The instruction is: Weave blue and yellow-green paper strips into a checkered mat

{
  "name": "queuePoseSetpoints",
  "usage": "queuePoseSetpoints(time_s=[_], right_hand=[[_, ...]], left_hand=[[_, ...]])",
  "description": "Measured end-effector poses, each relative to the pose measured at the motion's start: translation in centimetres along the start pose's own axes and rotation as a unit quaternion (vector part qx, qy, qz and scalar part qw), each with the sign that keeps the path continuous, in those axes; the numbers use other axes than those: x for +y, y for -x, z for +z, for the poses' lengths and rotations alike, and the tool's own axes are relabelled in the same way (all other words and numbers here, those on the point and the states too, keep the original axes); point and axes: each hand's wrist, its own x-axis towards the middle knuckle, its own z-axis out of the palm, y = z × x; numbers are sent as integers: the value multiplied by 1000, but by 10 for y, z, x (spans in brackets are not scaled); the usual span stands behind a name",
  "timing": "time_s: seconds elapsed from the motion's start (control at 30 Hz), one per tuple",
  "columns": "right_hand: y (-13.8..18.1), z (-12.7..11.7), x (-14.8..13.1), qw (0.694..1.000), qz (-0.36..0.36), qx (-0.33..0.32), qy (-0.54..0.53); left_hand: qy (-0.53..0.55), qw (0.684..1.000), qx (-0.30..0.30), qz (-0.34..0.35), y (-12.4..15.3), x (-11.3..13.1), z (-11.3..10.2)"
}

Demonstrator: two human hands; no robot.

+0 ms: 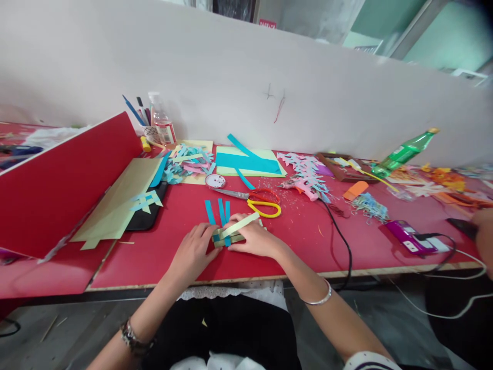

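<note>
On the red table (162,257) near its front edge lies a small weave of blue and pale green paper strips (225,226). My left hand (194,252) presses its fingers on the weave's left side. My right hand (254,237) lies over the right side and pinches a pale green strip (241,224) that slants up to the right. Three blue strips stick out of the weave toward the wall.
Red and yellow scissors (258,200) and a tape roll (215,180) lie just behind the weave. A pink glue gun (304,186) with a black cord, cut paper scraps, coloured sheets, a spray bottle (162,123), a green bottle (404,152) and a red board (57,185) surround them. Another person's hand (483,226) is at the right edge.
</note>
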Motion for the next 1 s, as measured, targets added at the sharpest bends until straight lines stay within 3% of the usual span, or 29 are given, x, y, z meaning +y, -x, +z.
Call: queuePoseSetpoints(time_s=[0.2, 0.6, 0.87, 1.0], right_hand=[[3, 2, 0, 999, -1, 8, -52], [-10, 3, 6, 999, -53, 6, 0], [-65, 1, 33, 998, 28, 26, 52], [-81, 2, 35, 997, 67, 39, 3]], left_hand=[[25, 1000, -2, 3, 0, -2, 3], [-56, 998, 3, -43, -5, 12, 0], [-49, 998, 4, -49, -10, 13, 3], [-23, 999, 12, -43, -9, 9, 5]])
